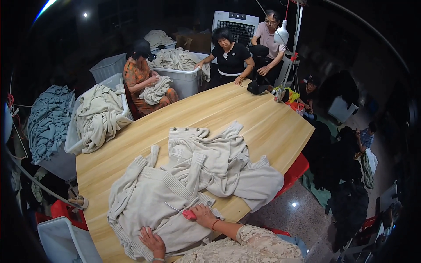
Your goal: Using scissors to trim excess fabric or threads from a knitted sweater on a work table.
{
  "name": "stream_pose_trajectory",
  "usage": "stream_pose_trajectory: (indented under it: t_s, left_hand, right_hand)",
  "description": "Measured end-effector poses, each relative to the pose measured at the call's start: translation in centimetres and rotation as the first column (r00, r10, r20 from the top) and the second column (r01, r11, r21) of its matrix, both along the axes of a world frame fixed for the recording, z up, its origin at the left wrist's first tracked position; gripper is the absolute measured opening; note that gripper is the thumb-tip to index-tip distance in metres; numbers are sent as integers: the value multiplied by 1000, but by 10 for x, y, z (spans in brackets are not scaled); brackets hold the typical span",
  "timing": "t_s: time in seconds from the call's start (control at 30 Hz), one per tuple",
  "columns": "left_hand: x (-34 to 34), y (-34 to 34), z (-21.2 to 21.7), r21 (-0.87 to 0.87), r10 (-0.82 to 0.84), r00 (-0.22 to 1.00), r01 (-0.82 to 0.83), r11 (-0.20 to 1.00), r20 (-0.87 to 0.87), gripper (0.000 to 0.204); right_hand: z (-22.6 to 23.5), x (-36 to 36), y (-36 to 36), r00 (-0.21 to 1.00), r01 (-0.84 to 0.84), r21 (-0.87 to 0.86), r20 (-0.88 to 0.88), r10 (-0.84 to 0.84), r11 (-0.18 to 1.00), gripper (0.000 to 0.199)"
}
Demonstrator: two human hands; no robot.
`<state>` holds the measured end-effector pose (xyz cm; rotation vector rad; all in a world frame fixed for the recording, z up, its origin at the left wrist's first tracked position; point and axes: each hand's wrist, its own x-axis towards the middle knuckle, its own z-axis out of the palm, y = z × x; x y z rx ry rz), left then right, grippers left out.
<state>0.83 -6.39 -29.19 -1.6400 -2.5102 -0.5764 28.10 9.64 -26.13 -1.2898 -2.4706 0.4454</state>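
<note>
A cream knitted cardigan (151, 197) lies spread on the near part of the wooden table, its ribbed edges showing. My left hand (152, 241) rests flat on its lower part, fingers spread. Above the same cardigan, my right hand (204, 215) grips a red-handled tool (189, 214) with a thin metal shaft pointing left over the fabric; its exact kind cannot be made out. Just beyond lies a second, crumpled cream garment (215, 164) with dark buttons along one edge. Another cream piece (261, 179) hangs partly over the table's right edge.
The wooden table (144, 127) stretches away from me. White tubs (122, 81) of cream knitwear stand at its left, beside a blue-grey garment pile (50, 120). A seated person (139, 79) handles a garment; two people (232, 59) stand at the far end. A red chair (298, 171) is at right.
</note>
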Motion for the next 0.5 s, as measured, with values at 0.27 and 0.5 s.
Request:
stream_pose_trajectory:
  t_s: [0.27,0.5]
  left_hand:
    - [0,-1,-3,23,2,1000,-2,1000,-17,46]
    - [1,1,-1,16,-4,1000,4,1000,-14,47]
  right_hand:
    - [6,0,-1,1000,-1,-51,24,2,999,42]
    - [6,1,0,1000,12,-9,-13,-12,1000,39]
